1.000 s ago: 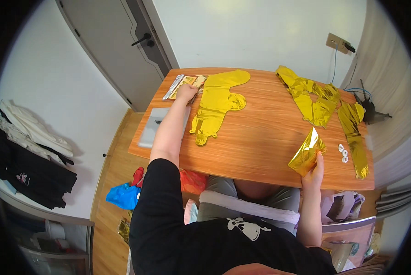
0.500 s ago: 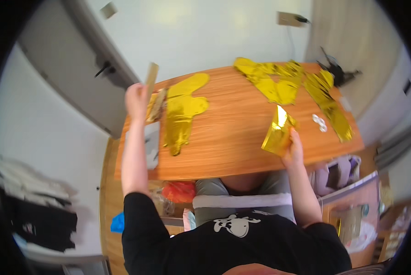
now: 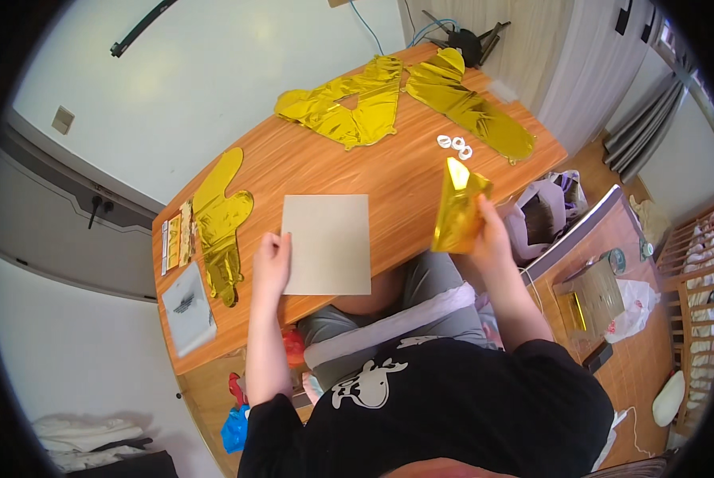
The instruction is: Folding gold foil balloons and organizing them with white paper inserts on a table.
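- Three gold foil pieces lie spread out on the table [image 3: 409, 179]: the left foil piece [image 3: 216, 213], the far foil piece [image 3: 377, 111] with a hole in it, and the right foil piece [image 3: 476, 107].
- The folded foil [image 3: 453, 215] is not spread yet; it is in the right hand [image 3: 491, 231], near the front edge of the table.
- The white rings [image 3: 455, 144] lie on the table, apart from the foil.
- The right hand comes from the lower right, its fingers closed on the side of the folded foil.
- The left hand [image 3: 271, 259] has its fingers curled and closed on the left edge of a grey card [image 3: 327, 243].
- The card reaches past the front edge; whether it touches the table, I cannot tell.
- Both forearms point forward, well apart.
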`<state>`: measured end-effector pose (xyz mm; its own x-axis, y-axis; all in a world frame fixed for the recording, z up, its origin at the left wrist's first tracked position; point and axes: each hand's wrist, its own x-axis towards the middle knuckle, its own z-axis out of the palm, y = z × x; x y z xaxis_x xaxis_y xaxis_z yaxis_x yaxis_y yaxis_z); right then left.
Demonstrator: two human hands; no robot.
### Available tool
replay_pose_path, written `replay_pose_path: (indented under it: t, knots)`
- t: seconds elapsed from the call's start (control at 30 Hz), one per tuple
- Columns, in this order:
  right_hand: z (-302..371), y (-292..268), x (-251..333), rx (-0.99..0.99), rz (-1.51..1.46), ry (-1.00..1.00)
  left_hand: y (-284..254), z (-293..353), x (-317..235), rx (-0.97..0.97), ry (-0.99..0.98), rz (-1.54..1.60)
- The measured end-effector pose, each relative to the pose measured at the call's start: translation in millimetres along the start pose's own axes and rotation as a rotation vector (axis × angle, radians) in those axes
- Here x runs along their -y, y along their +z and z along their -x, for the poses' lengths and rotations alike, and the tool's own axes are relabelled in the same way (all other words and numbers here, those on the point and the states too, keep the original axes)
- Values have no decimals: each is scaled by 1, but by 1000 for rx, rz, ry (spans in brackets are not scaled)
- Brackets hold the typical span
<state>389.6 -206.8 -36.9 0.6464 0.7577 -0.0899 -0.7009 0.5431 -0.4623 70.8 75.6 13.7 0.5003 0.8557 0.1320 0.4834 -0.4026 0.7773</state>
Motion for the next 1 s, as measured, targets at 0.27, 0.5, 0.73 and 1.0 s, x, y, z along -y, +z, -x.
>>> replay_pose_path:
  t: [0.27,0.5,0.73,1.0]
  knots:
    - [22,-43,71,-305,93,-204,29,9,-100,74,-177,-1043]
    - [39,-55,75,-281,189,-222,158,-74,-169,368,692,-471]
    - [76,-18,73,-319,239,-237,275,-138,-167,229,825,-166]
    - [72,-11,67,-248,289,-210,150,-94,-145,426,894,-202]
